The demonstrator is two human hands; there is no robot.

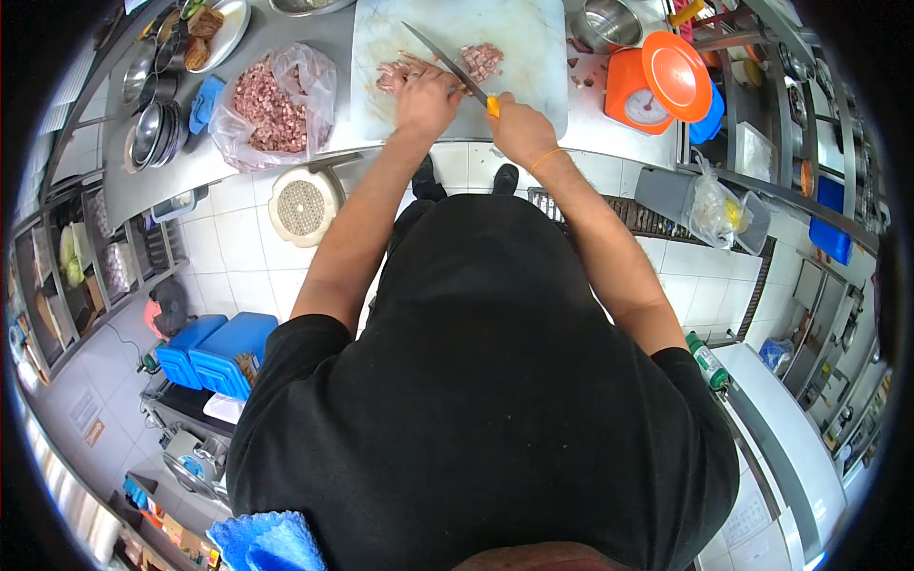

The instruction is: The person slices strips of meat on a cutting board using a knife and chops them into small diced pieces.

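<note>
My right hand [524, 131] is wrapped around the yellow handle of a kitchen knife [435, 50]. The blade slants up and left across the white cutting board [547, 57]. On its left side, my left hand [426, 101] presses down with curled fingers on pale pink strips of meat [392, 76], close beside the blade. The fingertips are partly hidden. To the right of the blade lies a small heap of diced meat [483, 61].
Left of the board, a clear plastic bag [322, 81] holds much diced meat [269, 107]. An orange kitchen scale [633, 90] and a steel pot [607, 24] stand on the right. Stacked metal bowls [157, 135] and a blue cloth [206, 103] are at the left edge.
</note>
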